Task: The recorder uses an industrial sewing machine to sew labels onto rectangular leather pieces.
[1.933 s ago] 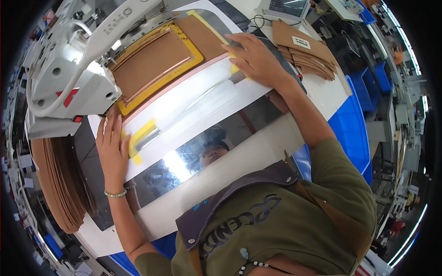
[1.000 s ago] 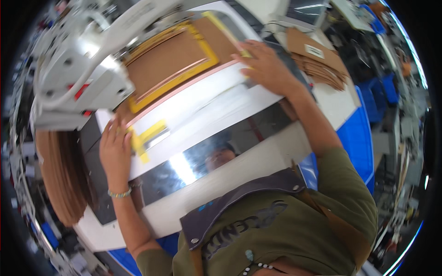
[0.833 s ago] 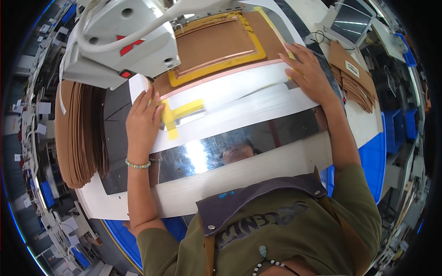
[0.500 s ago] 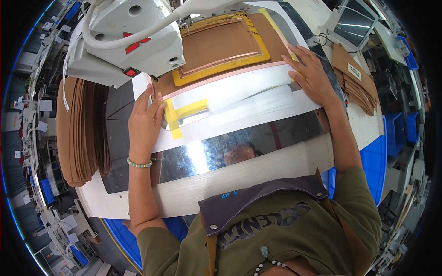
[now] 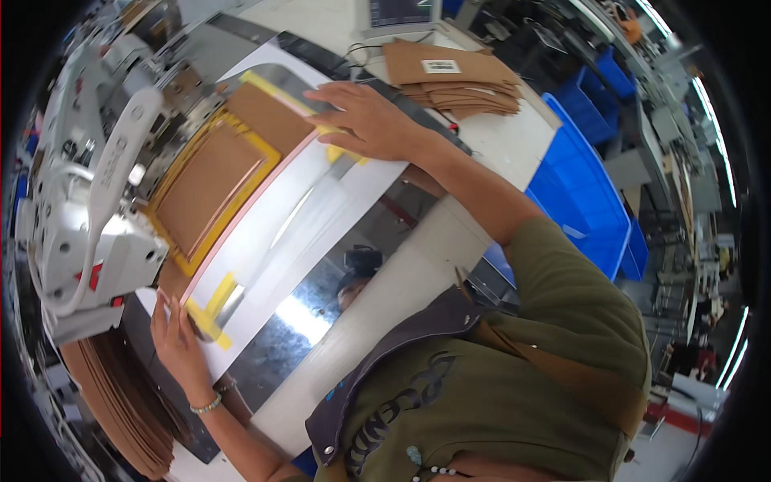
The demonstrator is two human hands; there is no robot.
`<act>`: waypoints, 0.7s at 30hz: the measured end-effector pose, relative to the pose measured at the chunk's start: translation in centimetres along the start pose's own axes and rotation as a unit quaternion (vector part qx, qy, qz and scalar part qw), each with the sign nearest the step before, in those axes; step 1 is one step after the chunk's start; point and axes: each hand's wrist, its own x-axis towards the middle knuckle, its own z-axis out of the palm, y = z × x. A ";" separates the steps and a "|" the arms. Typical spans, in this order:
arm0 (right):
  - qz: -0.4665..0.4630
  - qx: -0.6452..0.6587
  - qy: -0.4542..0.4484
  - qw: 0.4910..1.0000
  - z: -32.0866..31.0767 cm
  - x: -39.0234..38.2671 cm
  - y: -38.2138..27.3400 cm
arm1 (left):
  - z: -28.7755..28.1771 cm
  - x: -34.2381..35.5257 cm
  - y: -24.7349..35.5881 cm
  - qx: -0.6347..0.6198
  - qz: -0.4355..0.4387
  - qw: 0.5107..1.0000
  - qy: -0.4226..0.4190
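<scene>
Both hands flat on the white template (image 5: 297, 217), nothing gripped. Left hand (image 5: 178, 341) open, fingers spread, pressing the template's near corner by the yellow tape (image 5: 210, 309). Right hand (image 5: 365, 120) open, palm down on the far corner, over more yellow tape. Template lies on the shiny metal table (image 5: 321, 309), its yellow frame holding brown fabric (image 5: 210, 186) under the white sewing machine (image 5: 88, 217). Brown pieces (image 5: 454, 80) stacked beyond the right hand; another brown stack (image 5: 120, 402) just left of the left hand. Blue bin (image 5: 590, 189) to the right.
</scene>
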 end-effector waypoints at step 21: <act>0.219 0.232 0.076 0.945 -12.2 -1.8 14.1 | -4.2 1.3 -4.5 -0.123 -0.064 0.989 -0.051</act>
